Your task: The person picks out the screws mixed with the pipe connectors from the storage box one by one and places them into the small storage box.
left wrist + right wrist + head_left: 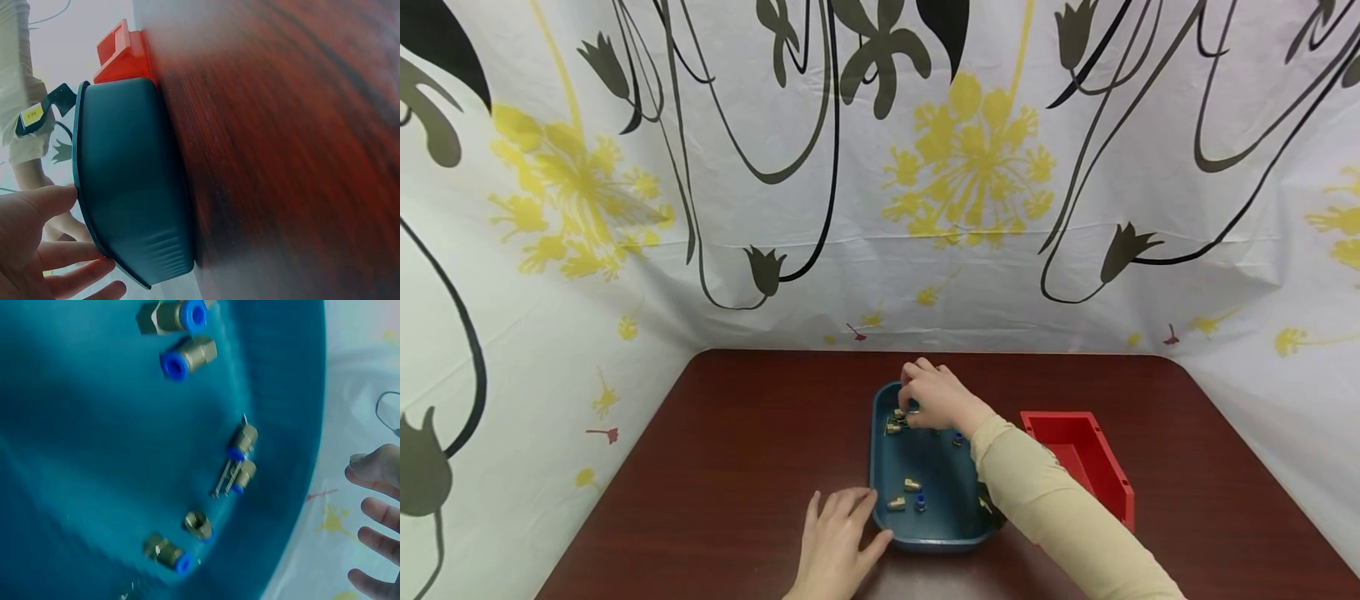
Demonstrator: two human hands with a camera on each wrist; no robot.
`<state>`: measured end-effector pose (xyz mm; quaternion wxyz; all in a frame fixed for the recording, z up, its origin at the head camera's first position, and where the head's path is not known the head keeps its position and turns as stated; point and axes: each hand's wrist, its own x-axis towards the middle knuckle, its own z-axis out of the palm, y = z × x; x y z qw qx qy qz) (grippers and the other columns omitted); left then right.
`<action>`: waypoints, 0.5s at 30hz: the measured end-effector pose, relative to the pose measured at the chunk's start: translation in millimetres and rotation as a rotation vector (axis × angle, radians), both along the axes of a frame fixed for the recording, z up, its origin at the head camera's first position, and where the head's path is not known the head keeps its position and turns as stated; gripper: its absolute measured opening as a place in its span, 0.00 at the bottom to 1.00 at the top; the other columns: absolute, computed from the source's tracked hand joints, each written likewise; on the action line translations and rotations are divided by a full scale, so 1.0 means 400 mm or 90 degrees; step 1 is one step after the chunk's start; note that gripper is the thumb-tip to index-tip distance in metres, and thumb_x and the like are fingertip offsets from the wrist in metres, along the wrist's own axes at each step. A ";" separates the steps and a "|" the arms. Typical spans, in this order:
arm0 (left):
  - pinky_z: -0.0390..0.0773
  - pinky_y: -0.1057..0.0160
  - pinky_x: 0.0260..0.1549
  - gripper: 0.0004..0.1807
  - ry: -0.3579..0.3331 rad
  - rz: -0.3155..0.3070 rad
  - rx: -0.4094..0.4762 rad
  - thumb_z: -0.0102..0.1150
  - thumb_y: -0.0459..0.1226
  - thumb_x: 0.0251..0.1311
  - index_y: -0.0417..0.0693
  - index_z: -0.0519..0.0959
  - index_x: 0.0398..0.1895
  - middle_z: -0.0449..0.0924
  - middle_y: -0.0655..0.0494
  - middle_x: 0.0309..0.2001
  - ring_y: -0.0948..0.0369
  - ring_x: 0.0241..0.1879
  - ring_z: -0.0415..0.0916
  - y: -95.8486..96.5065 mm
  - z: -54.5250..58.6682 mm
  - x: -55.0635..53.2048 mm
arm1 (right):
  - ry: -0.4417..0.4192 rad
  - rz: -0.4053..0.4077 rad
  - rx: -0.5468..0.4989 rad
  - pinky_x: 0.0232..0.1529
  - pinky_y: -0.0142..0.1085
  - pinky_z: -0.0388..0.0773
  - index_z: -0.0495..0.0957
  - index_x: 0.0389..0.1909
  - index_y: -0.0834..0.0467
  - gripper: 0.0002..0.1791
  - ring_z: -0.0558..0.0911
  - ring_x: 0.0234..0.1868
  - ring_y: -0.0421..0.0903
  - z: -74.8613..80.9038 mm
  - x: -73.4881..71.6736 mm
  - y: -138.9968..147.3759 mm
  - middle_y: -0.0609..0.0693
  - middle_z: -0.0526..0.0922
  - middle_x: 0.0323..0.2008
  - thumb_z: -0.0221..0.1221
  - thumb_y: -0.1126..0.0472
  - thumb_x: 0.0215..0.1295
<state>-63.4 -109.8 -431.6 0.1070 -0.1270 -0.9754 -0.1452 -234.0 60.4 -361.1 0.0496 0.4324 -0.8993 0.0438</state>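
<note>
A blue-green tray [936, 467] holds several brass push-in fittings with blue collars, among them one fitting [912, 484] near its front. More lie at the far end, where the right wrist view shows a fitting [244, 440] beside thin screws [224, 478]. Over that far end reaches my right hand [942, 402]; its fingers look loosely bent and spread apart, with nothing seen between them. My left hand [838, 542] is at the tray's front left, thumb and fingertips touching the rim [79, 150], fingers relaxed and not wrapped round it.
A red plastic bin [1112, 483] stands right of the tray, partly behind my right sleeve [1052, 500]. Both containers sit on a dark reddish-brown table [737, 467]. A patterned white cloth [850, 208] hangs behind and at the sides.
</note>
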 end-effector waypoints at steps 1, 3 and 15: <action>0.59 0.38 0.45 0.26 0.000 -0.001 0.000 0.59 0.54 0.48 0.47 0.78 0.46 0.73 0.56 0.44 0.56 0.46 0.68 0.000 0.000 0.000 | -0.005 -0.001 0.001 0.34 0.43 0.63 0.80 0.23 0.46 0.02 0.63 0.39 0.45 -0.004 0.001 -0.006 0.45 0.67 0.37 0.64 0.55 0.48; 0.59 0.38 0.45 0.26 0.000 -0.001 0.000 0.58 0.54 0.48 0.47 0.78 0.46 0.73 0.56 0.44 0.56 0.46 0.68 0.000 0.001 0.000 | -0.014 -0.004 0.008 0.33 0.42 0.62 0.79 0.21 0.45 0.03 0.62 0.39 0.45 -0.012 0.004 -0.016 0.44 0.67 0.37 0.64 0.55 0.48; 0.59 0.38 0.45 0.26 0.004 -0.007 0.006 0.58 0.54 0.48 0.48 0.78 0.46 0.73 0.56 0.44 0.56 0.46 0.68 -0.002 0.001 0.001 | -0.045 -0.064 0.050 0.38 0.47 0.66 0.75 0.14 0.43 0.09 0.64 0.38 0.46 -0.069 -0.010 -0.037 0.46 0.69 0.37 0.65 0.55 0.47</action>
